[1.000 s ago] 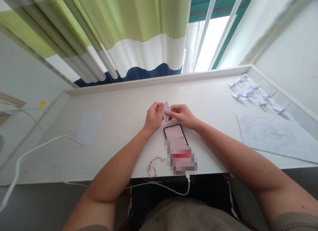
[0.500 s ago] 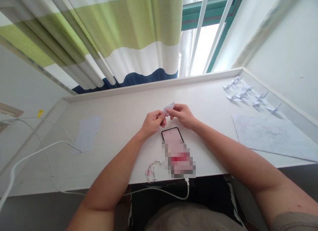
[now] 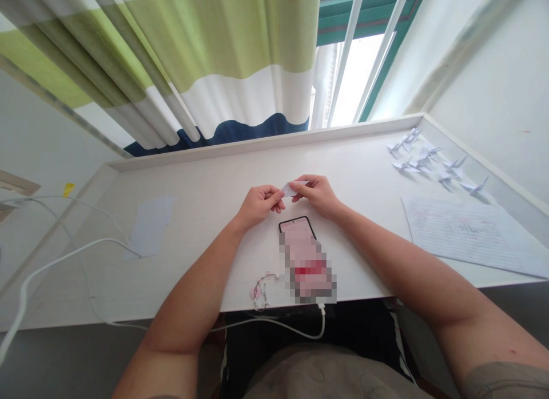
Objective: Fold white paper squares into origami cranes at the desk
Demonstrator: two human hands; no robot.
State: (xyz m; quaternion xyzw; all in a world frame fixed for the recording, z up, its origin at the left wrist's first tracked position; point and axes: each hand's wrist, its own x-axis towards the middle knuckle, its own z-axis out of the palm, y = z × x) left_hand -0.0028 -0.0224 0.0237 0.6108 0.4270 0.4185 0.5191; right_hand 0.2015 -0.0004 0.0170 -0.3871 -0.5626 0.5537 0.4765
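A small folded piece of white paper (image 3: 291,190) is held between my two hands, above the middle of the desk. My left hand (image 3: 262,203) pinches its left corner between thumb and fingers. My right hand (image 3: 315,193) grips the other end, thumb on top and fingers behind, so part of the paper is hidden. Just below the hands lies a phone (image 3: 295,227) with a pink screen, mostly blurred out. A beaded phone strap (image 3: 259,290) rests on the desk left of the phone.
Several folded paper cranes (image 3: 448,173) stand at the back right of the white desk (image 3: 206,216). Written sheets (image 3: 463,233) lie at the right, and plain paper pieces (image 3: 150,227) at the left. A white cable (image 3: 64,259) crosses the left side; another plugs into the phone.
The folded paper has tipped from pointing up to lying flatter, its tip now towards the right. My left hand has shifted slightly left, and the view has moved a little.
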